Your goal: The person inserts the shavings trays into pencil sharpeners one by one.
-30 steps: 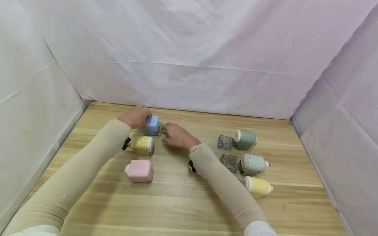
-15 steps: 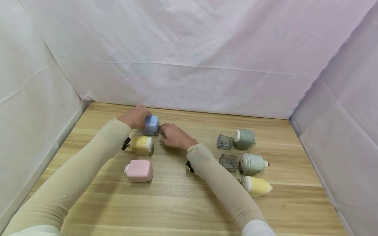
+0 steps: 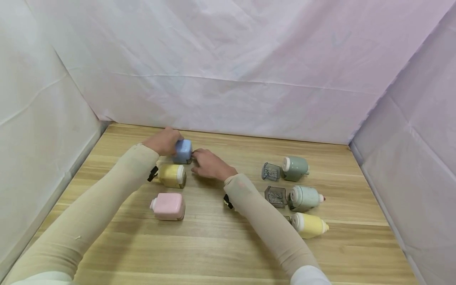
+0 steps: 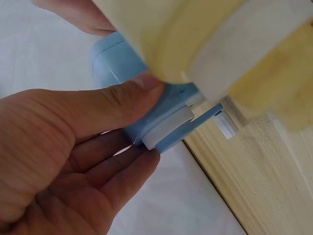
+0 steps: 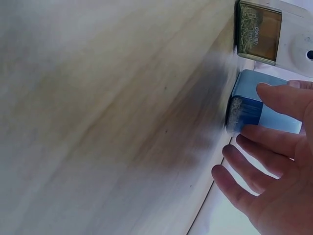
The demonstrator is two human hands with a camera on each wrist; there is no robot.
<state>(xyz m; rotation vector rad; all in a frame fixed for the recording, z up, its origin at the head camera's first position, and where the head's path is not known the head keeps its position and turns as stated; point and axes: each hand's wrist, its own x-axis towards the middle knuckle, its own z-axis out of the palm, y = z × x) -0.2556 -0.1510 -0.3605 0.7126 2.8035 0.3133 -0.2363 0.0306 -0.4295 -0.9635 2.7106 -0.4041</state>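
Note:
A blue crank pencil sharpener [image 3: 183,149] lies near the back left of the table. My left hand [image 3: 164,141] grips it from the left; in the left wrist view its thumb and fingers [image 4: 128,171] hold the body beside the crank [image 4: 188,128]. My right hand [image 3: 211,164] is at the sharpener's right end, with index finger and thumb spread and touching it. The right wrist view has the clear shavings drawer [image 5: 244,111] sitting in the blue body, the index fingertip by its edge. The lower fingers are extended and hold nothing.
Toward me stand a yellow sharpener [image 3: 171,175] and a pink sharpener [image 3: 168,206]. On the right are dark green [image 3: 296,168], pale green [image 3: 305,197] and yellow [image 3: 310,225] ones. Pulled-out drawers [image 3: 271,171] with shavings lie beside them. White cloth walls [image 3: 228,103] bound the table.
My right hand has shifted slightly left, and the clear drawer that stuck out of the blue sharpener has gone into its body. My left hand has stayed in place.

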